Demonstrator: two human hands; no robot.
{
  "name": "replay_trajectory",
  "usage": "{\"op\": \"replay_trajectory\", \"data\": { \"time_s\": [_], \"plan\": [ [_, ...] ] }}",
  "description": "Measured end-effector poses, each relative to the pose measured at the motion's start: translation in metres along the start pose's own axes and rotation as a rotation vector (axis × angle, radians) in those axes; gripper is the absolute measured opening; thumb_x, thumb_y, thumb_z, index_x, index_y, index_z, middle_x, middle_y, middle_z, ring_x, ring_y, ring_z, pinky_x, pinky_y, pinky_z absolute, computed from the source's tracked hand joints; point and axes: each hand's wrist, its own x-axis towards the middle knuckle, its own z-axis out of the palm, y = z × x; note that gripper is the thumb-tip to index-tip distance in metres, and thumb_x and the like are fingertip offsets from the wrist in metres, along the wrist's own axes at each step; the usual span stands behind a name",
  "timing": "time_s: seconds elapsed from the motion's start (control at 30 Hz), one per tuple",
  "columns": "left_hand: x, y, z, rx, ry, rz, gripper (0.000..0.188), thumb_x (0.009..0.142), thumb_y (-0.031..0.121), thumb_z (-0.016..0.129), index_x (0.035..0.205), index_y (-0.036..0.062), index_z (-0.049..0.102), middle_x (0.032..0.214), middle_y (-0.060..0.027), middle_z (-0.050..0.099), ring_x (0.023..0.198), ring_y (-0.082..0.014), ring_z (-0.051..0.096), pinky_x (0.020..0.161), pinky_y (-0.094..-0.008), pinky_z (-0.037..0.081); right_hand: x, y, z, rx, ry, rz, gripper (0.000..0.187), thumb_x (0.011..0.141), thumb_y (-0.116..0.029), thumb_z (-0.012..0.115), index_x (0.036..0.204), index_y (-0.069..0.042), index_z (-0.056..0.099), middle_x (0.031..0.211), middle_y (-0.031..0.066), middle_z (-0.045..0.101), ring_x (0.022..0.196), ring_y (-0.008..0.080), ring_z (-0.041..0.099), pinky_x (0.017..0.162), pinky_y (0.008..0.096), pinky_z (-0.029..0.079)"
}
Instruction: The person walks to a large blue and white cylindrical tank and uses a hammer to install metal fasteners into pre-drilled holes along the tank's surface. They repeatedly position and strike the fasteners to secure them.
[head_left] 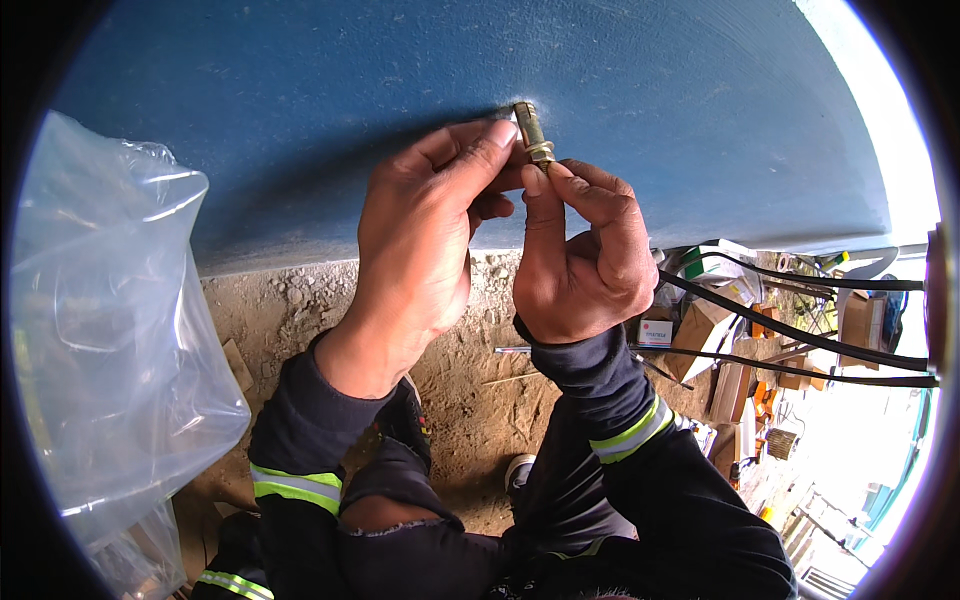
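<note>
A brass-coloured expansion bolt (533, 125) with a sleeve, washer and nut points at the blue wall (690, 120), its far end at the wall's surface. Whether that end sits inside a hole, I cannot tell. My right hand (585, 265) pinches the near end between thumb and forefinger, just below the nut. From the left, my left hand (415, 240) closes thumb and fingers at the side of the sleeve. Its fingertips are partly hidden behind the thumb and the bolt. A small pale patch shows between the left thumb and the sleeve.
Clear plastic sheeting (130, 300) hangs at the left. Black cables (800, 325) cross at the right, above cardboard boxes (705, 330) and scattered tools. Rubble lies along the wall's foot, on dirt ground (470, 400). My legs and shoes are below.
</note>
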Motion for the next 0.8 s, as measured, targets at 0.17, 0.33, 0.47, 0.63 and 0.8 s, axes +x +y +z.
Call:
{"op": "replay_trajectory", "data": {
  "time_s": [0.17, 0.33, 0.47, 0.63, 0.8],
  "plan": [
    [-0.003, -0.001, 0.001, -0.016, 0.023, -0.018, 0.020, 0.104, 0.017, 0.066, 0.115, 0.0017, 0.072, 0.103, -0.0086, 0.075, 0.091, -0.0137, 0.069, 0.085, -0.0278, 0.056, -0.003, 0.001, 0.001, -0.024, -0.017, 0.014, 0.014, 0.087, 0.001, 0.082, 0.095, 0.000, 0.071, 0.095, 0.0136, 0.077, 0.075, 0.0116, 0.073, 0.052, 0.0209, 0.051],
    [0.000, -0.001, 0.004, -0.046, 0.021, -0.037, 0.019, 0.103, 0.017, 0.067, 0.113, 0.0021, 0.073, 0.103, -0.0091, 0.075, 0.090, -0.0135, 0.069, 0.085, -0.0277, 0.057, -0.005, -0.005, 0.002, -0.027, 0.009, 0.058, 0.017, 0.081, 0.006, 0.083, 0.090, 0.001, 0.070, 0.087, 0.0169, 0.074, 0.077, 0.0262, 0.077, 0.064, 0.0306, 0.059],
    [0.003, 0.001, 0.004, -0.077, 0.001, -0.054, 0.018, 0.102, 0.018, 0.068, 0.110, 0.0020, 0.073, 0.102, -0.0095, 0.075, 0.091, -0.0139, 0.069, 0.084, -0.0275, 0.057, -0.002, -0.008, 0.004, -0.016, 0.017, 0.042, 0.017, 0.080, 0.006, 0.083, 0.090, 0.001, 0.070, 0.086, 0.0157, 0.074, 0.076, 0.0261, 0.076, 0.064, 0.0302, 0.058],
    [0.004, 0.004, 0.005, -0.113, 0.028, -0.073, 0.017, 0.101, 0.018, 0.069, 0.107, 0.0025, 0.073, 0.100, -0.0094, 0.074, 0.090, -0.0144, 0.069, 0.084, -0.0277, 0.057, 0.001, -0.010, 0.005, -0.005, -0.008, 0.002, 0.019, 0.077, 0.008, 0.082, 0.089, 0.001, 0.069, 0.084, 0.0151, 0.073, 0.074, 0.0267, 0.074, 0.063, 0.0313, 0.057],
    [0.005, 0.003, 0.008, -0.120, 0.074, -0.061, 0.016, 0.098, 0.019, 0.074, 0.104, 0.0036, 0.074, 0.095, -0.0051, 0.072, 0.085, -0.0145, 0.066, 0.078, -0.0309, 0.052, 0.001, -0.010, 0.008, 0.019, 0.022, 0.034, 0.018, 0.077, 0.008, 0.082, 0.087, 0.001, 0.069, 0.083, 0.0150, 0.072, 0.074, 0.0267, 0.074, 0.064, 0.0314, 0.057]
  ]
}}
